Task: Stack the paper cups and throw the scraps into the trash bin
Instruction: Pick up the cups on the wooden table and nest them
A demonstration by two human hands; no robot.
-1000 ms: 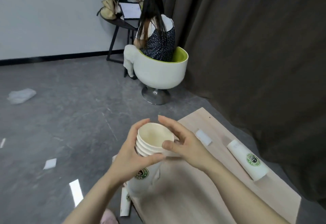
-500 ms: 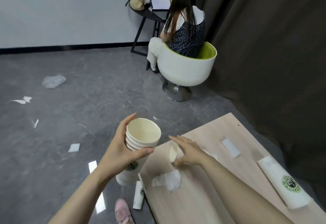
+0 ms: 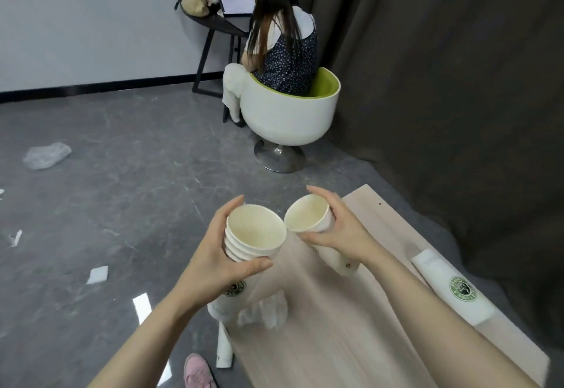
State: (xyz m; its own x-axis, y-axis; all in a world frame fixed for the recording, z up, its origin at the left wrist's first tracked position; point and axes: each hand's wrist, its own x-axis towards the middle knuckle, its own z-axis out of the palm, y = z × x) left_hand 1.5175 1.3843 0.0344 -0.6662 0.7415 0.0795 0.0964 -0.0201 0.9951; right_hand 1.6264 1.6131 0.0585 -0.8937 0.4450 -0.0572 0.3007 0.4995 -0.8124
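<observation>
Now my left hand [image 3: 213,261] wraps the nested stack of cups [image 3: 254,236] just left of the table's [image 3: 351,335] near edge; my right hand [image 3: 341,232] pinches a single cup [image 3: 308,213] beside it. Light, crushable paper, I judge, so grip the walls gently.

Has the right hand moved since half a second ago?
Yes. The right hand has risen off the wooden table, lifting a single cup beside the cup stack.

Both hands [image 3: 213,258] raised (fingers curled)
</observation>
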